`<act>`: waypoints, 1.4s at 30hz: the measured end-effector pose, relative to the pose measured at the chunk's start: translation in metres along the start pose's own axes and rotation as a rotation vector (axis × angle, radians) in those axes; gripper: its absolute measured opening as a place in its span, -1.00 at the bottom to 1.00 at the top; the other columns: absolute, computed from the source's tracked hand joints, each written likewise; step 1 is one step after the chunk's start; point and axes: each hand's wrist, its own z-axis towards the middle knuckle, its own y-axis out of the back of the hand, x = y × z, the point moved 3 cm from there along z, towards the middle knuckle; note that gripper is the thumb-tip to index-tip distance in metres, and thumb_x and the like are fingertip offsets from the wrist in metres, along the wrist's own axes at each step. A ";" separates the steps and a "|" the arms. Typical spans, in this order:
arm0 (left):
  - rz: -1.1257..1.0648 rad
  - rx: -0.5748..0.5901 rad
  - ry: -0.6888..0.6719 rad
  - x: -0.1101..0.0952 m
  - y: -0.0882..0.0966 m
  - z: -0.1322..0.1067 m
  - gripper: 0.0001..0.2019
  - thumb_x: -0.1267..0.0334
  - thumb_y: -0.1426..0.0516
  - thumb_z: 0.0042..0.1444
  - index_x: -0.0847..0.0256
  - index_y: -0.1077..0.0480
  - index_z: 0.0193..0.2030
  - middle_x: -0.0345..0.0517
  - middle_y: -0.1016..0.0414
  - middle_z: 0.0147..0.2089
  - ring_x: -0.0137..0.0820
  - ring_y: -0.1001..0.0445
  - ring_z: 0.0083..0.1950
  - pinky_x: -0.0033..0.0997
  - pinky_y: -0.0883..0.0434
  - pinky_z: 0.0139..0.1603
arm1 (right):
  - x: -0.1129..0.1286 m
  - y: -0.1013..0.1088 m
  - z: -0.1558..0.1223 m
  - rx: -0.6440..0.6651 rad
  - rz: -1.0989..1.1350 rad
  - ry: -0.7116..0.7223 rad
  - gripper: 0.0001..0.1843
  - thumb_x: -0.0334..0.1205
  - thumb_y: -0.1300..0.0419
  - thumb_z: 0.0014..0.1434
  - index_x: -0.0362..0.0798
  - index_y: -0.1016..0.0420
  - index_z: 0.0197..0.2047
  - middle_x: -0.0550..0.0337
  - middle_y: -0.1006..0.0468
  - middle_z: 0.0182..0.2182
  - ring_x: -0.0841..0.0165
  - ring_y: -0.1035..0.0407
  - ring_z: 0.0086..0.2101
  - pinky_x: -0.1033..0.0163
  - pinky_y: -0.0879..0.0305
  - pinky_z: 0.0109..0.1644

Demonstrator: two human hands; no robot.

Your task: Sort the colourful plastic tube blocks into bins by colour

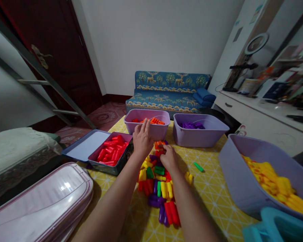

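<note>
My left hand (pixel 142 138) is raised at the near wall of a lilac bin (pixel 148 131) that holds orange plastic pieces (pixel 158 121). Its fingers are stretched out, with nothing visible in them. My right hand (pixel 169 157) reaches to the far end of a mixed pile of plastic pieces (pixel 164 190), coloured red, yellow, green, purple and orange. Its fingers are bent down among orange pieces (pixel 159 145) and red ones; the fingertips are partly hidden, so what they grip is unclear. A single green piece (pixel 198 166) lies right of the pile.
Left of the pile stands an open tin box (pixel 111 168) of red pieces. Another lilac bin (pixel 200 136) contains purple pieces, and a third (pixel 244 174) yellow ones. Stacked lids (pixel 47 201) lie at front left; a turquoise plastic object (pixel 275 222) sits at front right.
</note>
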 end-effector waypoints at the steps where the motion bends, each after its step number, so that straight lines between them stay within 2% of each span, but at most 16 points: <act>1: 0.020 0.018 0.014 0.002 -0.003 0.003 -0.26 0.44 -0.07 -0.02 0.25 -0.05 0.36 0.02 -0.11 0.39 -0.01 -0.16 0.24 -0.02 -0.19 0.21 | 0.000 0.005 0.001 -0.037 0.036 -0.020 -0.54 -0.46 -0.08 -0.08 0.05 -0.55 -0.12 0.14 -0.54 -0.12 0.26 -0.41 -0.12 0.22 -0.32 -0.02; 6: 0.047 0.056 -0.002 0.006 -0.014 0.004 -0.31 0.45 -0.07 -0.02 0.21 -0.12 0.32 0.04 -0.17 0.35 -0.05 -0.20 0.19 -0.07 -0.22 0.18 | 0.007 0.030 0.007 -0.168 0.345 -0.060 -0.54 -0.46 -0.03 -0.16 -0.05 -0.57 -0.19 0.12 -0.55 -0.18 0.31 -0.43 -0.23 0.22 -0.37 -0.08; 10: 0.021 0.046 0.016 0.004 -0.016 -0.005 -0.32 0.48 -0.07 -0.02 0.21 -0.14 0.31 0.05 -0.14 0.37 -0.03 -0.21 0.21 -0.07 -0.22 0.18 | 0.020 0.044 0.011 -0.135 0.559 -0.046 -0.58 -0.39 -0.02 -0.11 -0.13 -0.56 -0.19 0.05 -0.58 -0.22 0.30 -0.46 -0.26 0.18 -0.40 -0.08; 13: 0.001 0.045 0.016 0.003 -0.016 -0.013 -0.35 0.46 -0.06 0.01 0.23 -0.13 0.31 0.08 -0.11 0.38 -0.03 -0.17 0.26 -0.06 -0.20 0.21 | 0.035 0.051 0.009 -0.110 0.662 0.000 -0.51 -0.35 -0.05 -0.08 -0.11 -0.51 -0.04 0.01 -0.54 -0.07 0.28 -0.46 -0.12 0.17 -0.38 0.01; 16: -0.014 0.043 0.010 0.003 -0.015 -0.020 -0.36 0.44 -0.07 0.03 0.25 -0.13 0.31 0.12 -0.10 0.38 -0.03 -0.14 0.30 -0.06 -0.19 0.23 | 0.054 0.049 0.004 -0.015 0.852 0.126 -0.23 -0.28 -0.10 -0.02 0.00 -0.14 0.31 0.03 -0.23 0.27 0.27 -0.23 0.19 0.12 -0.26 0.18; 18: -0.022 0.043 0.011 0.003 -0.015 -0.024 -0.36 0.43 -0.08 0.03 0.24 -0.13 0.31 0.12 -0.11 0.38 -0.04 -0.14 0.30 -0.05 -0.18 0.24 | 0.062 0.045 0.001 0.057 0.957 0.177 -0.10 -0.24 -0.11 0.00 0.06 0.13 0.39 0.06 0.00 0.37 0.29 -0.05 0.29 0.08 -0.16 0.25; 19: -0.026 0.043 0.011 0.003 -0.014 -0.026 -0.36 0.43 -0.08 0.03 0.24 -0.12 0.31 0.12 -0.11 0.37 -0.04 -0.14 0.30 -0.05 -0.19 0.24 | 0.063 0.043 0.000 0.075 0.980 0.178 -0.08 -0.23 -0.12 0.01 0.06 0.17 0.40 0.06 0.05 0.38 0.29 0.01 0.31 0.06 -0.12 0.27; 21: -0.027 0.046 0.009 0.003 -0.014 -0.028 -0.35 0.43 -0.08 0.03 0.23 -0.12 0.31 0.10 -0.11 0.38 -0.05 -0.14 0.31 -0.06 -0.19 0.24 | 0.062 0.041 0.000 0.076 0.976 0.151 -0.11 -0.23 -0.16 -0.01 0.06 0.07 0.37 0.06 0.01 0.37 0.29 0.02 0.31 0.03 -0.06 0.30; 23: -0.020 0.049 0.006 0.003 -0.015 -0.028 -0.35 0.43 -0.08 0.03 0.24 -0.11 0.32 0.10 -0.10 0.38 -0.04 -0.14 0.31 -0.06 -0.20 0.23 | 0.059 0.043 0.001 0.078 0.968 0.123 -0.23 -0.23 -0.20 -0.04 0.03 -0.17 0.27 0.04 -0.18 0.30 0.26 -0.10 0.27 0.03 -0.08 0.29; 25: -0.009 0.050 0.001 0.004 -0.016 -0.026 -0.34 0.43 -0.08 0.04 0.26 -0.10 0.33 0.12 -0.08 0.39 -0.04 -0.13 0.32 -0.06 -0.21 0.23 | 0.052 0.047 0.004 0.067 0.993 0.078 -0.45 -0.21 -0.23 -0.05 -0.03 -0.40 0.07 0.00 -0.45 0.11 0.23 -0.35 0.11 0.03 -0.21 0.21; 27: 0.000 0.050 -0.006 0.005 -0.018 -0.021 -0.33 0.44 -0.08 0.04 0.27 -0.08 0.34 0.13 -0.06 0.40 -0.05 -0.12 0.33 -0.06 -0.22 0.23 | 0.041 0.051 0.007 -0.003 1.030 -0.014 -0.62 -0.18 -0.25 -0.05 -0.09 -0.50 -0.12 0.01 -0.60 -0.13 0.25 -0.51 -0.14 0.07 -0.35 0.07; 31: 0.002 0.067 -0.034 0.011 -0.024 -0.005 -0.30 0.48 -0.06 0.02 0.27 -0.05 0.35 0.14 -0.05 0.40 -0.07 -0.12 0.35 -0.07 -0.21 0.25 | 0.017 0.053 0.010 -0.167 1.040 -0.190 -0.69 -0.18 -0.30 -0.15 -0.11 -0.54 -0.28 0.09 -0.62 -0.34 0.34 -0.50 -0.35 0.17 -0.41 -0.12; 34: -0.033 0.072 -0.042 0.013 -0.024 0.001 -0.29 0.51 -0.06 0.00 0.23 -0.06 0.35 0.14 -0.05 0.40 -0.06 -0.12 0.36 -0.03 -0.22 0.25 | 0.007 0.051 0.011 -0.163 0.994 -0.228 -0.72 -0.17 -0.29 -0.17 -0.12 -0.54 -0.33 0.10 -0.61 -0.40 0.36 -0.48 -0.40 0.20 -0.40 -0.19; 38: -0.144 0.017 0.002 0.005 -0.010 -0.008 -0.29 0.48 -0.08 0.01 0.21 -0.05 0.36 0.16 0.07 0.43 -0.07 -0.13 0.36 -0.07 -0.27 0.24 | -0.001 0.048 0.014 -0.133 0.875 -0.213 -0.73 -0.15 -0.25 -0.12 -0.11 -0.54 -0.32 0.10 -0.61 -0.42 0.33 -0.49 -0.42 0.20 -0.40 -0.23; 40: -0.183 0.042 0.019 -0.001 -0.002 -0.016 -0.35 0.41 -0.10 0.05 0.22 -0.12 0.33 0.15 -0.09 0.37 -0.10 -0.23 0.29 -0.13 -0.30 0.21 | -0.004 0.045 0.015 -0.131 0.771 -0.182 -0.74 -0.15 -0.21 -0.07 -0.11 -0.54 -0.31 0.09 -0.61 -0.40 0.31 -0.49 -0.39 0.19 -0.40 -0.22; 42: -0.196 0.166 0.029 -0.005 -0.002 -0.025 -0.48 0.33 -0.12 0.08 0.20 -0.27 0.23 0.10 -0.35 0.20 -0.14 -0.37 0.17 -0.18 -0.34 0.16 | -0.008 0.042 0.015 -0.117 0.605 -0.140 -0.76 -0.17 -0.16 -0.01 -0.10 -0.54 -0.30 0.09 -0.61 -0.38 0.30 -0.49 -0.36 0.19 -0.40 -0.19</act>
